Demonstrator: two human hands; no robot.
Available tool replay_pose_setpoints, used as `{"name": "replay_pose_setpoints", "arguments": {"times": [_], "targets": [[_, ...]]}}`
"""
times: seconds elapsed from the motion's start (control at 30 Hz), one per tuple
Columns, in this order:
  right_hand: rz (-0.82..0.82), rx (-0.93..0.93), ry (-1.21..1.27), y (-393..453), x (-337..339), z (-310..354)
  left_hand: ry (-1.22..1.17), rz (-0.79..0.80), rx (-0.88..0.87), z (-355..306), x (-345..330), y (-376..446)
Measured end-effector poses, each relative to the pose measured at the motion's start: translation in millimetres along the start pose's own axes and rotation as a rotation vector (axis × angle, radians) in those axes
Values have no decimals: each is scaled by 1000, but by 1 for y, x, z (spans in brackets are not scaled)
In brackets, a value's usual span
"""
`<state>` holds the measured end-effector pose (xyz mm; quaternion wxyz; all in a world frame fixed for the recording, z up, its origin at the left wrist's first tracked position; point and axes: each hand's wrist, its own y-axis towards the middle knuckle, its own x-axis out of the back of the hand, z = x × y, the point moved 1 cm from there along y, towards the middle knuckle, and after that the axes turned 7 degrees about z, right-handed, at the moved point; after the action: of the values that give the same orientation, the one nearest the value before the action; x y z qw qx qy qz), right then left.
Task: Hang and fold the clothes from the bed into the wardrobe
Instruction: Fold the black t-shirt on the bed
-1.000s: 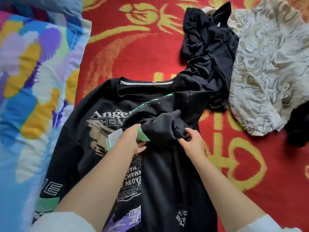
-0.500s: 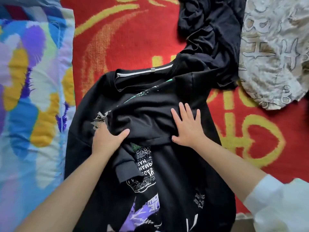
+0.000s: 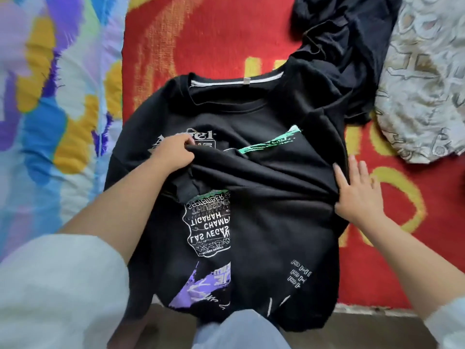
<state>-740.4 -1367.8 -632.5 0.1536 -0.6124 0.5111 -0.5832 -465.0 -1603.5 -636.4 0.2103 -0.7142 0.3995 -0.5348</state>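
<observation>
We look down on a black long-sleeved sweatshirt with white, green and purple printed graphics, spread face up across the near edge of a bed covered by a red blanket with yellow patterns; its collar points toward the far edge and its hem hangs over the near edge. One sleeve is folded across the chest. Our left hand pinches that folded sleeve's cloth between thumb and curled fingers, near the white "Angel" lettering. Our right hand lies flat with straight fingers, pressing the sweatshirt's right side edge where it meets the blanket. A crumpled black garment touches the sweatshirt's far right shoulder, and a cream patterned cloth lies beside it by the right edge. A multicoloured quilt covers the left side.
</observation>
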Motion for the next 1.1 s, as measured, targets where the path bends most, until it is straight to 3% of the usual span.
{"name": "replay_pose_setpoints", "arguments": {"times": [0.1,0.13,0.23,0.27,0.37,0.43,0.47,0.6,0.77,0.87,1.0,1.1], "targets": [[84,-61,142,0,25,15,-112,-6,176,16,-3,-13],[-35,-12,237,0,38,20,-183,16,196,22,-7,-24],[-662,299,316,8,80,33,-282,64,186,45,-23,-49],[-702,342,246,18,95,37,-290,58,190,49,-25,-54],[-419,258,53,48,126,45,-659,-58,214,51,-25,-59],[-396,141,-37,59,140,40,-972,-162,251,51,-21,-60],[-413,70,-67,62,146,31,-996,-219,263,53,-22,-56],[-479,-177,29,76,155,-4,-635,-452,439,54,-31,-48],[-563,-316,348,90,134,-11,-616,-546,578,50,-45,-39],[-606,-123,253,79,109,0,-594,-554,492,55,-52,-45],[-685,361,47,25,56,69,-401,-721,328,70,-78,-99],[-481,568,2,-23,13,132,-297,-673,558,89,-115,-146]]}}
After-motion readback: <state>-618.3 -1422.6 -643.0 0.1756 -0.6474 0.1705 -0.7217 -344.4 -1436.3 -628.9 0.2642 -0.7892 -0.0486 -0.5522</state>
